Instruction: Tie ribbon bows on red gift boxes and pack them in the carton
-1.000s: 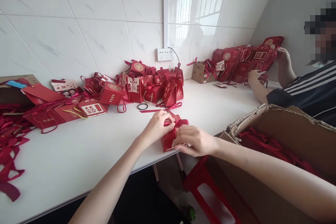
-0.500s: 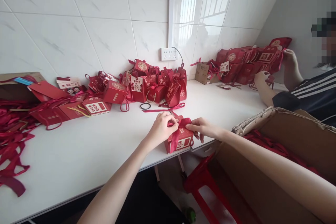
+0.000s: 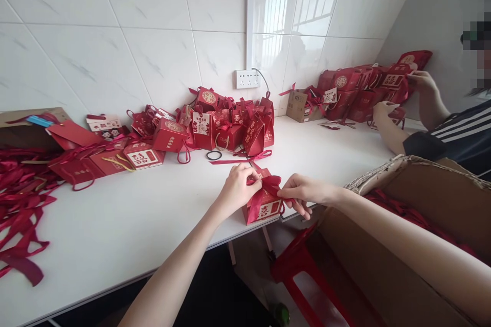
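Observation:
A small red gift box (image 3: 268,209) with a white label stands at the table's front edge, between my hands. A red ribbon (image 3: 271,182) lies over its top in a bow-like loop. My left hand (image 3: 241,184) pinches the ribbon at the box's upper left, thumb and forefinger together. On the other side, my right hand (image 3: 303,191) grips a ribbon end between thumb and fingers, at the box's right edge. The fingers partly hide the knot. Just behind the box lies a loose red ribbon strip (image 3: 241,160).
Several red gift boxes (image 3: 230,122) are piled along the wall. Loose ribbons (image 3: 26,189) heap at the far left. A large cardboard box (image 3: 433,184) and a red stool (image 3: 299,271) stand right. Another person's hands (image 3: 424,84) handle red boxes at the back right. A black ring (image 3: 214,155) lies mid-table.
My right hand has drawn a ribbon end slightly right and down, and a loop now stands out on the box's top. My left hand keeps its pinch in nearly the same place.

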The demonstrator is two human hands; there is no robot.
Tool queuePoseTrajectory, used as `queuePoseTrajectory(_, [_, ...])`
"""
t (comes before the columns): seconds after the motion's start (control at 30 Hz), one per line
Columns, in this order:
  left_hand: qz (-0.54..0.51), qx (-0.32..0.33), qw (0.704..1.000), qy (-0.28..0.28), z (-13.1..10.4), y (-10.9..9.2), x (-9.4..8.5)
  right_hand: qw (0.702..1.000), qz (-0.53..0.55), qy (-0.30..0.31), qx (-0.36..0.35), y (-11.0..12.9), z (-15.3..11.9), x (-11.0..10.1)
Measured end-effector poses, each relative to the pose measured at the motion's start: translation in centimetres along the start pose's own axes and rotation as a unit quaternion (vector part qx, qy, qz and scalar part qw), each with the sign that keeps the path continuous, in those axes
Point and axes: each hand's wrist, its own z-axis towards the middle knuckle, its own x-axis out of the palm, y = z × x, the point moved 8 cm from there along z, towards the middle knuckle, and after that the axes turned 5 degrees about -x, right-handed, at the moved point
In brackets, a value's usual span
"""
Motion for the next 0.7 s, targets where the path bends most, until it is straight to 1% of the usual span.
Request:
queuePoseTrajectory(0.17, [0.0, -0.003, 1.0, 0.003, 0.0, -0.1, 0.2, 0.998, 0.036, 0.038, -0.02, -0.3, 0.1, -0.1])
queuePoseTrajectory(0.4, [0.005, -0.003, 1.0, -0.001, 0.0, -0.2, 0.2, 0.997, 0.038, 0.047, -0.041, 0.1, 0.0, 0.1])
queuePoseTrajectory(0.5, [-0.004, 0.006, 1.0, 0.0, -0.1, -0.3, 0.3, 0.997, 0.029, 0.054, -0.054, 0.4, 0.0, 0.3])
queuePoseTrajectory(0.6, [-0.004, 0.003, 1.0, 0.003, -0.1, -0.2, 0.4, 0.995, 0.007, 0.087, -0.048, 0.1, -0.2, 0.7])
queuePoseTrajectory(0.63, [-0.004, -0.001, 1.0, 0.004, -0.1, -0.1, 0.4, 0.995, 0.001, 0.089, -0.045, 0.0, -0.1, 0.6])
queuePoseTrajectory(0.67, [-0.005, -0.006, 1.0, 0.004, 0.0, -0.1, 0.4, 0.996, -0.002, 0.073, -0.044, -0.2, 0.0, 0.3])
queuePoseTrajectory(0.7, [-0.01, -0.008, 1.0, 0.004, 0.0, 0.0, 0.4, 0.998, -0.003, 0.035, -0.045, -0.4, 0.2, -0.5])
